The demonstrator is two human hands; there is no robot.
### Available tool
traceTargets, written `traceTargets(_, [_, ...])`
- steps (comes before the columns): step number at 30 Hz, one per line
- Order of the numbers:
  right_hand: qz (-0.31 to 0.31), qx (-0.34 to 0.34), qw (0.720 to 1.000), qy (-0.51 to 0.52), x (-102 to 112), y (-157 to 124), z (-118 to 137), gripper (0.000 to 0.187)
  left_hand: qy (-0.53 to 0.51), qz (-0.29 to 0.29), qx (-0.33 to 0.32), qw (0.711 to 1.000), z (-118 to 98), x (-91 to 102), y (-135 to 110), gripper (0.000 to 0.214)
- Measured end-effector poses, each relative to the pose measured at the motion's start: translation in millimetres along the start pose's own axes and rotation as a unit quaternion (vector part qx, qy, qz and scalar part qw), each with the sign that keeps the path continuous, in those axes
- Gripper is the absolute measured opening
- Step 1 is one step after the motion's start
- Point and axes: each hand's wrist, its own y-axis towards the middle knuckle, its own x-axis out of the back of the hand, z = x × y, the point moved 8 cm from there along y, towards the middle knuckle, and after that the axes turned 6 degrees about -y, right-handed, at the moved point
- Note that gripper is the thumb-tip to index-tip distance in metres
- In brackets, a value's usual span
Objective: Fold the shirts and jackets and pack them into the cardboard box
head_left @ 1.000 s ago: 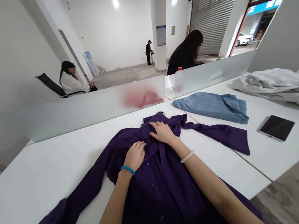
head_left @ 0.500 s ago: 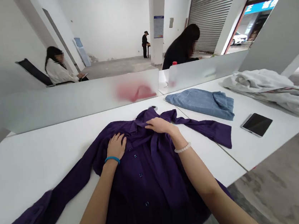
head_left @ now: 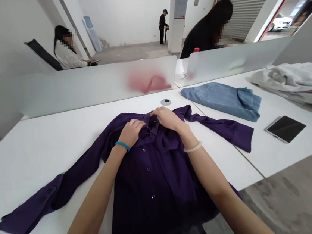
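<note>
A dark purple button-up shirt (head_left: 156, 169) lies front up on the white table, its sleeves spread to both sides and its lower end hanging toward me over the near edge. My right hand (head_left: 167, 118), with a pale bead bracelet, pinches the collar on its right side. Beside it, my left hand (head_left: 132, 132), wearing a blue wristband, rests at the left of the collar with fingers stretched out. Small square buttons run down the placket below the hands. Part of the collar is hidden under my fingers.
Folded blue jeans (head_left: 223, 100), a tablet-like dark-screened device (head_left: 285, 129) and a pile of pale cloth (head_left: 298, 78) lie to the right. A frosted divider (head_left: 85, 87) borders the table's far side. Three people are beyond it. A round cable-hole cover (head_left: 166, 102) sits behind the collar.
My left hand has moved up from the shirt's chest to the collar, closer to the right hand. My right hand stays at the collar, which has shifted in its grip. The view has tilted down.
</note>
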Motion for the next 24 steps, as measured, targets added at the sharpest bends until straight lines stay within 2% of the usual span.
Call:
traceTargets(2, [0.041, -0.021, 0.997, -0.061, -22.8, 6.3, -11.2, 0.042, 0.005, 0.066, -0.118, 0.991, -18.0, -8.9, 17.3, 0.041])
traceTargets(4, [0.106, -0.040, 0.990, -0.086, -40.6, 5.1, -23.5, 0.044, 0.026, 0.136, -0.169, 0.976, -22.4, -22.4, 36.6, 0.038])
traceTargets(6, [0.160, -0.060, 0.982, -0.082, -48.1, -1.3, -34.7, 0.049, 0.060, 0.185, -0.179, 0.964, -17.9, -33.3, 58.4, 0.033])
traceTargets(8, [0.192, -0.069, 0.976, -0.070, -46.0, -8.7, -41.0, 0.052, 0.090, 0.206, -0.180, 0.958, -11.5, -35.9, 79.1, 0.025])
traceTargets(11, [0.186, -0.089, 0.975, -0.079, -27.5, -17.6, -45.6, 0.043, 0.119, 0.208, -0.174, 0.955, -2.4, -20.3, 97.7, 0.009])
traceTargets(13, [0.161, -0.097, 0.978, -0.089, -8.4, -23.3, -43.1, 0.028, 0.160, 0.182, -0.158, 0.957, 2.3, 5.2, 98.3, 0.011])
traceTargets(15, [0.117, -0.086, 0.984, -0.098, 15.5, -30.3, -32.5, 0.013, 0.191, 0.129, -0.130, 0.964, 3.0, 42.2, 89.4, 0.024])
traceTargets(20, [-0.070, -0.012, 0.986, -0.148, 90.3, -62.3, 21.0, 0.019, 0.135, 0.033, -0.070, 0.988, -19.8, 136.6, 39.0, 0.051])
traceTargets(22, [-0.116, 0.016, 0.980, -0.162, 114.0, -76.5, 44.3, 0.023, 0.116, -0.006, -0.052, 0.992, -34.5, 169.0, 19.8, 0.056])
traceTargets(24, [-0.136, 0.040, 0.975, -0.170, 132.6, -86.2, 64.7, 0.027, 0.105, -0.057, -0.031, 0.992, -49.4, 197.4, 3.9, 0.059])
